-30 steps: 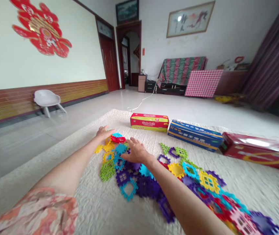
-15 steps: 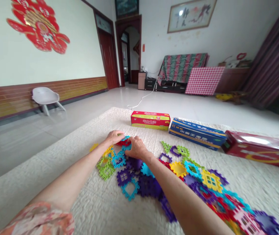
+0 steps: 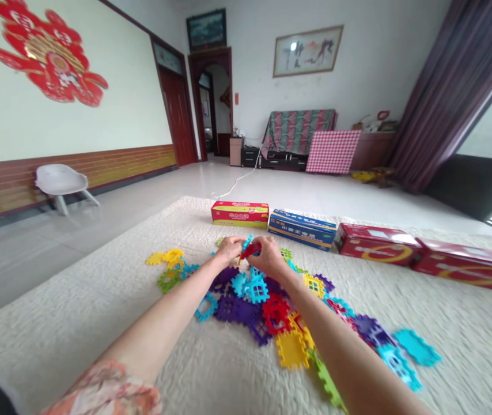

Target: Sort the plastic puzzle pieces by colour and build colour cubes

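Note:
Both hands are raised over a pile of plastic interlocking tiles with notched edges. My left hand (image 3: 230, 249) is closed at the edge of a small joined group, where a light blue tile (image 3: 247, 242) stands up. My right hand (image 3: 268, 255) pinches a red tile (image 3: 252, 250) that touches the blue one. The fingers partly hide how these pieces meet. Below lie purple tiles (image 3: 233, 310), light blue window tiles (image 3: 258, 290), red tiles (image 3: 277, 313) and a yellow tile (image 3: 292, 349).
A cream quilted mat (image 3: 99, 300) lies under everything. Beyond the pile stand a red-and-yellow box (image 3: 239, 214), a blue box (image 3: 302, 229) and two dark red boxes (image 3: 378, 245) in a row. A white chair (image 3: 62, 180) is by the left wall.
The view has swung right and the hands are now over the middle of the pile. They have lifted the red and blue pieces from the pile's left part.

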A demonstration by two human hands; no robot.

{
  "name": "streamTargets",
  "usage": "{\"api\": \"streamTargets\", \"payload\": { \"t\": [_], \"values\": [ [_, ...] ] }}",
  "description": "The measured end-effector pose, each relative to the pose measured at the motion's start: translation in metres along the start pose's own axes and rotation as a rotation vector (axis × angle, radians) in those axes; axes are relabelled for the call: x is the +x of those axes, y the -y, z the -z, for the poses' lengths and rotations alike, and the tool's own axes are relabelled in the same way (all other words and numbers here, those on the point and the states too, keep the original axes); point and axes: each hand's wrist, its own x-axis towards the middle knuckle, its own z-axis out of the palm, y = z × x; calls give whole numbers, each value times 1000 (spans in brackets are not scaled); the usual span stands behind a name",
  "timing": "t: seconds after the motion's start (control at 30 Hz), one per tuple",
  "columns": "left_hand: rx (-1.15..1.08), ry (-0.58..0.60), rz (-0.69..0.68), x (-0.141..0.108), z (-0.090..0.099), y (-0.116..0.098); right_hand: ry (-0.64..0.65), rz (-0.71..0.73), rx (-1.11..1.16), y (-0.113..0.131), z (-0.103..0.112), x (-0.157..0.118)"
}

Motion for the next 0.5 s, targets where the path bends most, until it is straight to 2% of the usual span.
{"api": "streamTargets", "payload": {
  "t": [0.07, 0.17, 0.27, 0.37, 0.43, 0.5],
  "values": [
    [-21, 40, -45, -9, -20, -25, -38, -5, -22, -15, 28, -15],
    [-24, 121, -134, -24, -47, -58, -29, -52, -89, -40, 67, -40],
    [75, 177, -221, -34, -57, -80, -27, -148, -138, -68, 94, -63],
    [162, 122, -217, -37, -40, -79, -65, -114, -167, -86, 106, -78],
    [194, 39, -165, -36, -12, -63, -102, -61, -172, -84, 107, -82],
    [245, -65, -84, -36, 25, -35, -116, 4, -144, -69, 101, -82]
  ]
}}
